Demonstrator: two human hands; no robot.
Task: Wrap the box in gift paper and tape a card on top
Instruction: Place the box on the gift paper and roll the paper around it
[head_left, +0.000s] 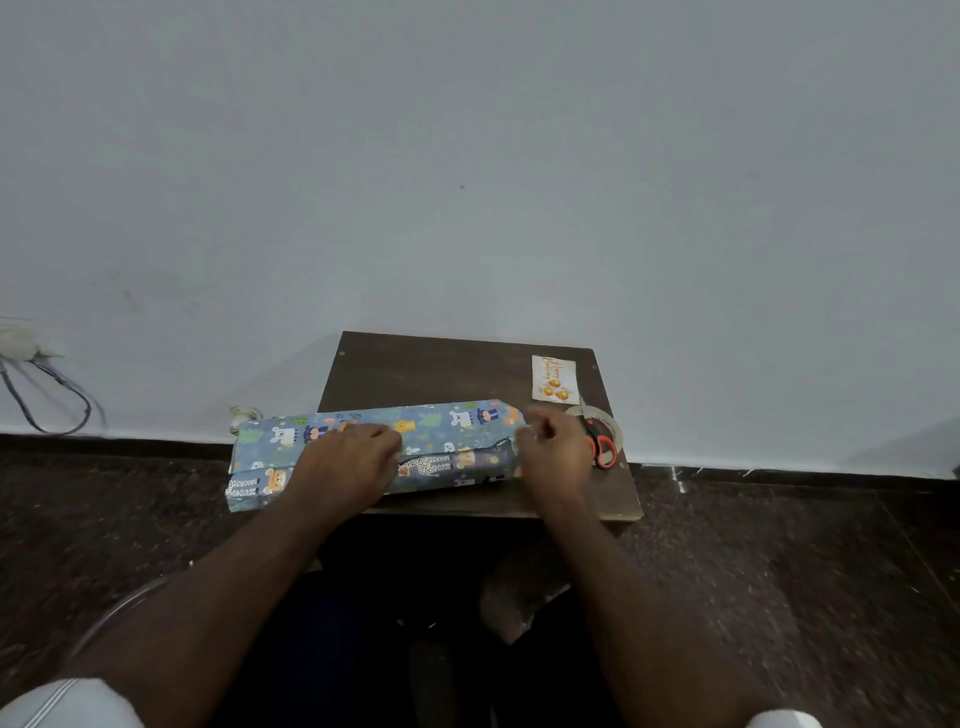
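The left hand (353, 457) is pressing flat, fingers straight, on the gift paper (441, 431) lying across the small table (415, 369); the right hand (553, 449) is pinching its right end, beside scissors (600, 447), tape (597, 415) and card (555, 379)

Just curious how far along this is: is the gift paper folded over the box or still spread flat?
Folded over. The gift paper overlaps along the top, the left hand pressing it flat; its left end overhangs the table.
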